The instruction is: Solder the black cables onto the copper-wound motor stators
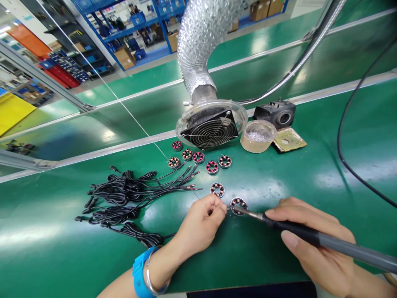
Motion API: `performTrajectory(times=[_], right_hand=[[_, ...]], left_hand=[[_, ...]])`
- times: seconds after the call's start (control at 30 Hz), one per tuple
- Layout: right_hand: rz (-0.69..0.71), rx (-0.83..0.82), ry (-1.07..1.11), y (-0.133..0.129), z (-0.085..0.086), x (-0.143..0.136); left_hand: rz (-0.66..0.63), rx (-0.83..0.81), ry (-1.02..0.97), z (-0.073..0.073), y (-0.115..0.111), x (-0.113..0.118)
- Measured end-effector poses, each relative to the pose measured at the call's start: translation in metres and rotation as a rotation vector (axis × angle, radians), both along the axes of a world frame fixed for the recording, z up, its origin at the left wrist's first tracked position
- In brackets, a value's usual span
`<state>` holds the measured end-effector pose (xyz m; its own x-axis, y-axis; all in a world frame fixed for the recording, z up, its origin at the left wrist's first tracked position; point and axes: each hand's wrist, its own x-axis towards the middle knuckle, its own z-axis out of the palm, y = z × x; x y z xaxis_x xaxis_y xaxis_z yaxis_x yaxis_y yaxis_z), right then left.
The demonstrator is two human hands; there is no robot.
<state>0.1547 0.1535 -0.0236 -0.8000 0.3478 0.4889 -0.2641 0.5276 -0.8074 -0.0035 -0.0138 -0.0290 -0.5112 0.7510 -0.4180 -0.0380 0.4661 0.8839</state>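
Hand, left (203,221): thumb and forefinger pressed together, apparently on a thin wire (228,208) whose short end shows at the fingertips; just left of the nearest ring, and the closer of the two hands.
Nearest ring (238,200): flat on the green bench (263,178), between the hands; round, so no long axis to follow.
Soldering iron (294,232): long axis slanting from lower right to upper left, tip over the nearest ring and pointing at the left fingertips; whether the tip touches metal, cannot tell.
Hand, right (335,267): fingers closed round the iron's handle like a pen, right of the ring and farther from it.
Black cables (119,188): several coiled bundles, too overlapped to count, stripped ends mostly facing right.
Rings in all: eight, counting the one under the iron; five with copper-coloured windings, three with pinkish-red, the other seven up and left of the iron's tip.
Fan (212,130): one, beyond the rings, under one silver duct (201,45).
Tub (256,145): one, right of the fan.
Black stand (276,114): one, behind the tub.
Yellow pad (290,140): one, beside the tub.
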Motion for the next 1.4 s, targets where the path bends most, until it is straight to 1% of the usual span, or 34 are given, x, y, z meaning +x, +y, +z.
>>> performTrajectory(times=[0.23, 0.33, 0.4, 0.43, 0.5, 0.6, 0.7, 0.8, 0.87, 0.93, 1.0, 1.17, 1.3, 1.4], right_hand=[[-0.01, -0.014, 0.049, -0.001, -0.001, 0.0], [-0.069, -0.012, 0.063, -0.003, 0.001, -0.006], [-0.082, 0.014, 0.025, -0.005, 0.0, -0.013], [-0.063, 0.048, 0.004, -0.006, 0.0, -0.018], [0.019, 0.151, -0.024, -0.009, -0.005, -0.028], [0.125, 0.297, -0.042, -0.012, -0.016, -0.04], [0.158, 0.381, -0.015, -0.014, -0.026, -0.046], [0.154, 0.425, 0.02, -0.014, -0.029, -0.044], [0.14, 0.382, 0.015, -0.013, -0.027, -0.041], [0.138, 0.319, 0.007, -0.014, -0.025, -0.037], [0.139, 0.314, 0.002, -0.015, -0.024, -0.035], [0.109, 0.373, 0.033, -0.02, -0.025, -0.036], [0.092, 0.413, 0.021, -0.021, -0.028, -0.035], [0.097, 0.408, 0.024, -0.02, -0.031, -0.034]], left_hand=[[-0.002, -0.007, -0.02, -0.002, 0.0, 0.0], [-0.026, 0.013, -0.008, -0.002, -0.001, -0.001], [-0.053, 0.026, 0.005, -0.001, -0.001, -0.003], [-0.067, 0.028, 0.008, -0.001, -0.002, -0.004], [-0.097, 0.024, 0.01, 0.0, -0.004, -0.005], [-0.145, 0.021, 0.024, 0.003, -0.007, -0.006], [-0.209, 0.029, 0.094, 0.009, -0.009, -0.006], [-0.301, -0.022, 0.266, 0.019, -0.009, -0.005], [-0.34, -0.077, 0.387, 0.025, -0.008, -0.005], [-0.353, -0.105, 0.427, 0.027, -0.008, -0.005], [-0.353, -0.096, 0.391, 0.027, -0.008, -0.005], [-0.3, -0.03, 0.239, 0.019, -0.008, -0.008], [-0.268, 0.005, 0.055, 0.012, -0.007, -0.01], [-0.242, 0.027, -0.108, 0.007, -0.006, -0.008]])
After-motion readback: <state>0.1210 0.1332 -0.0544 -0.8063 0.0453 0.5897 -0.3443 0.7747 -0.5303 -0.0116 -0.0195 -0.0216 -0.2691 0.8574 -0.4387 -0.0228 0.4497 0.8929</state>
